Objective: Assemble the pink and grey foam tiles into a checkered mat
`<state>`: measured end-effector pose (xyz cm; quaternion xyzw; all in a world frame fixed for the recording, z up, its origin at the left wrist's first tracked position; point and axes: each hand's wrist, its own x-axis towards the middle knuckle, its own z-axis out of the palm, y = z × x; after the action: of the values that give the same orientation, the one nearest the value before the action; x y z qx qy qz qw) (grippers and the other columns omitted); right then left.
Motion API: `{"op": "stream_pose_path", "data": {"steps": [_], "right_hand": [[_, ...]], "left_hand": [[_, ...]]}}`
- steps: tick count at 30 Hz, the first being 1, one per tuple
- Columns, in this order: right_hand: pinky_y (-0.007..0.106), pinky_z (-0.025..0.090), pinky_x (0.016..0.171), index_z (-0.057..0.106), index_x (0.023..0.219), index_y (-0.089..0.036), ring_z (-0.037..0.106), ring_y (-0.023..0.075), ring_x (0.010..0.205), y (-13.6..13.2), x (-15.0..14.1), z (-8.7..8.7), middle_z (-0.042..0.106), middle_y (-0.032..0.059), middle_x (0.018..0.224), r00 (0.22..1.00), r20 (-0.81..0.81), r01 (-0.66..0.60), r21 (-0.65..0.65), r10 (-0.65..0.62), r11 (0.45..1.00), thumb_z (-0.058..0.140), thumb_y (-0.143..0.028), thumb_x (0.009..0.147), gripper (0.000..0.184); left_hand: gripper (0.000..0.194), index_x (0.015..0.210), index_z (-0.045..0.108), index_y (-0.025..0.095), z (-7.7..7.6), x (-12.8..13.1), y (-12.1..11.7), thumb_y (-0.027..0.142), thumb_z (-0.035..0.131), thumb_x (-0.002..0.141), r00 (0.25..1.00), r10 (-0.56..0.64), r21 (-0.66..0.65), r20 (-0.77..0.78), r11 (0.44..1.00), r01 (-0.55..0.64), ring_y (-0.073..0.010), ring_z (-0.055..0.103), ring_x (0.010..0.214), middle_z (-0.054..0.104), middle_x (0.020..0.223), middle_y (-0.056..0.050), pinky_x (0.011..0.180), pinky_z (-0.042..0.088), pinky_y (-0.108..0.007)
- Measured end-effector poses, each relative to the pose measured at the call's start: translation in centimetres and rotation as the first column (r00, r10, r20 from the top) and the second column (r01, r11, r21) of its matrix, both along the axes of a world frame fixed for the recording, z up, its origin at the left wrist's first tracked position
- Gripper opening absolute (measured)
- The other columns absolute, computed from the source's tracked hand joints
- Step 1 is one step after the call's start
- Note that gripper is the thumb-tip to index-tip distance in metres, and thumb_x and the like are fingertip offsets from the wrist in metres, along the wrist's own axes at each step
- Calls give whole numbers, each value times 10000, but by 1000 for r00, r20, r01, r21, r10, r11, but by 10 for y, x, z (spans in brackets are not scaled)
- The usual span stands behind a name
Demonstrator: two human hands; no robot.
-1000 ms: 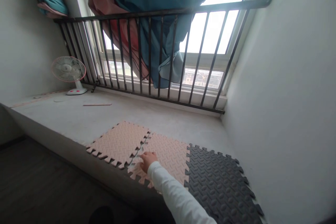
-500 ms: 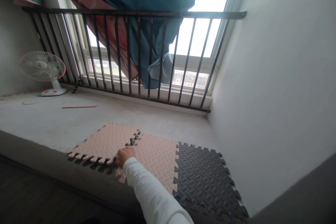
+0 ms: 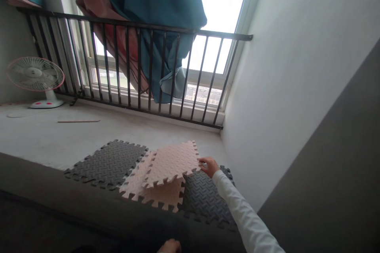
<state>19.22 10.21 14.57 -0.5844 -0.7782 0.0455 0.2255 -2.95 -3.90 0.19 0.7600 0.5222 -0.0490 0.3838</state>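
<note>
Lifted away rightward since the frame half a second ago, one pink tile [image 3: 175,161] has left the near row's left end, uncovering a dark tile [image 3: 109,164]. That uncovered one lies flat on the pale ledge [image 3: 84,136], close to its front edge, so a knock might tip a corner over. Next comes the lower pink tile [image 3: 166,196], partly covered; the raised one's teeth could catch on it and drag it askew if pulled low. Below, the left hand [image 3: 170,246] is mostly cut off (I cannot tell whether it is closed). At the right, above another dark tile [image 3: 206,195], the right hand [image 3: 209,166] has its grip pinched on the raised tile's right edge; holding one side only, it may let the sheet sag or twist free.

Leftmost, the dark surface is matte with a raised tread pattern; both pinks look like soft foam with a similar relief, and the right-hand dark one matches. All are squarish, with jigsaw-toothed edges.
</note>
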Motion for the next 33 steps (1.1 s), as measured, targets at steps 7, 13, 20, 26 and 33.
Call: {"op": "stream_pose_path", "data": {"steps": [7,13,20,26,33], "right_hand": [[268,370,871,597,1013,-187,513,189,1011,-91,76,-12,588,88,1079,878,285,455,-242,-385,857,491,-99,633,404],[327,381,860,530,1089,-260,448,230,1081,-122,-6,-48,487,92,1186,896,346,403,-374,-277,835,554,-280,657,434],[379,403,785,556,1039,-252,465,274,1044,-115,-27,-68,517,146,1096,739,403,667,-327,-539,670,547,-354,697,356],[376,394,805,571,1022,-217,462,263,1046,-93,-14,-76,520,144,1098,732,394,673,-288,-557,681,536,-408,699,377],[438,359,836,578,1029,-146,469,294,1034,-46,-7,-75,529,186,1088,684,399,726,-293,-611,622,505,-579,637,589]], "left_hand": [[278,913,613,254,0,14,-11,150,472,697,996,-47,110,-70,992,55,-173,542,945,596,1030,-32,807,419,-258],[285,888,611,263,9,22,-15,129,455,690,993,-76,142,-92,986,89,-140,548,919,604,1004,-14,790,407,-223],[302,869,601,259,1,11,-22,94,417,695,994,-81,224,-70,970,95,-121,557,853,603,952,-8,758,409,-203],[383,982,585,264,13,0,6,109,351,722,998,58,554,10,831,-54,-151,484,1034,552,1096,-37,894,354,-237],[592,1192,455,138,26,-8,88,424,491,674,828,481,580,-287,776,-250,-319,261,1232,324,1322,-198,979,217,-404]]}}
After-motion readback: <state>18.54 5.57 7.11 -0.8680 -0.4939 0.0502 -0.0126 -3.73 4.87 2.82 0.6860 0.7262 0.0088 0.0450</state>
